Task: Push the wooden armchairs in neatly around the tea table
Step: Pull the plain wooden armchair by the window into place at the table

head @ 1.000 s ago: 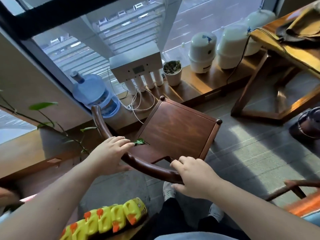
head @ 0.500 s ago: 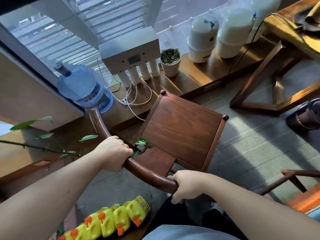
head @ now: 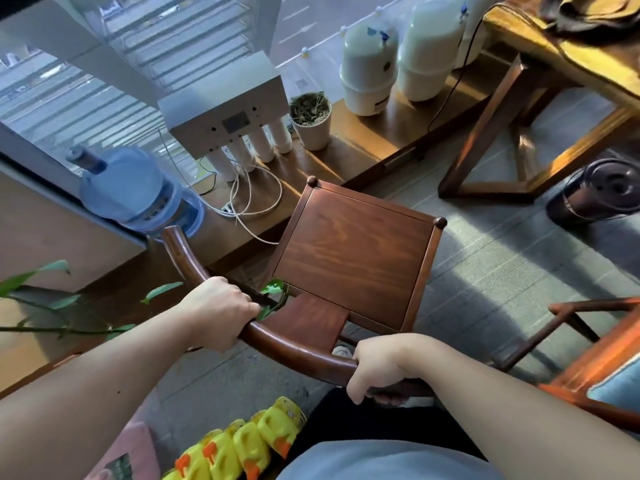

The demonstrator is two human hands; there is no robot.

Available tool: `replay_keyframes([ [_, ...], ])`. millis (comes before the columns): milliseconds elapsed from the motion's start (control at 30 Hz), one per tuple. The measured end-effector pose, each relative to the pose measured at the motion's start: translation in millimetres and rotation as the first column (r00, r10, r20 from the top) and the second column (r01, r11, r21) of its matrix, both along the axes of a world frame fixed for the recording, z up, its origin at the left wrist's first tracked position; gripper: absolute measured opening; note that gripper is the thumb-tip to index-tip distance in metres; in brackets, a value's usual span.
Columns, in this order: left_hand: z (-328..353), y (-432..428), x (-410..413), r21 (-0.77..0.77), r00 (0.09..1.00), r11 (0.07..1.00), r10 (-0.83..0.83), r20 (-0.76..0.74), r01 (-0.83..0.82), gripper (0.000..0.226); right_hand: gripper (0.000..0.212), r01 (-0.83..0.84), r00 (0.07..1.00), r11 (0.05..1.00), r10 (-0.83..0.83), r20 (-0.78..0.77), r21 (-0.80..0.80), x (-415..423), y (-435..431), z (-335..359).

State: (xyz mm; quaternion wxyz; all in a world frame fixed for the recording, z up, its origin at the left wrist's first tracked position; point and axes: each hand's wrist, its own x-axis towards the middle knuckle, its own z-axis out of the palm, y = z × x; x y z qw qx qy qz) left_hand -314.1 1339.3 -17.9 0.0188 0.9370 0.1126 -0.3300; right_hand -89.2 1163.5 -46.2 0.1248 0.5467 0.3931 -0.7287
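Observation:
A dark wooden armchair (head: 353, 251) with a square seat and a curved back rail stands on the grey tiled floor just in front of me. My left hand (head: 221, 310) is closed around the left part of that rail. My right hand (head: 381, 365) grips the rail further right, close to my body. The tea table (head: 554, 60), light wood with slanted dark legs, fills the upper right corner, apart from the chair. A second armchair (head: 595, 348) with an orange-brown frame shows at the right edge.
A low wooden ledge (head: 360, 147) runs along the window, carrying a blue water jug (head: 135, 188), a white filter unit (head: 228, 112) with loose cables, a small plant pot (head: 311, 119) and white tanks (head: 370, 71). A dark round bin (head: 599, 188) sits by the table. Yellow bottles (head: 242, 441) lie near my legs; green leaves (head: 38, 275) reach in from the left.
Both hands closed from resting on the back rail to a full grip. The chair has shifted slightly away from me toward the upper right, and my view tilted down.

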Motion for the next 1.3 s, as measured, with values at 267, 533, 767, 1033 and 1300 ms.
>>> replay_keyframes([
  [267, 0, -23, 56, 0.044, 0.999, 0.998, -0.038, -0.002, 0.038, 0.016, 0.025, 0.059, 0.998, 0.998, -0.059, 0.001, 0.017, 48, -31, 0],
  [533, 1, -45, 108, 0.034, 0.996, 0.996, -0.082, -0.027, 0.083, 0.017, 0.036, 0.085, 0.995, 0.995, -0.087, 0.054, 0.046, 92, -60, 5],
  [767, -4, -60, 151, 0.052, 0.988, 0.988, -0.146, -0.049, 0.149, 0.019, 0.025, 0.157, 0.986, 0.987, -0.158, 0.049, 0.026, 123, -88, 12],
  [1033, -4, -70, 204, 0.024, 0.968, 0.968, -0.249, -0.040, 0.250, 0.016, 0.033, 0.278, 0.958, 0.960, -0.280, 0.060, 0.036, 151, -122, 14],
  [1300, -5, -75, 245, 0.027, 0.937, 0.937, -0.348, 0.011, 0.348, 0.019, 0.038, 0.316, 0.930, 0.936, -0.338, 0.141, 0.157, 167, -145, 26],
])
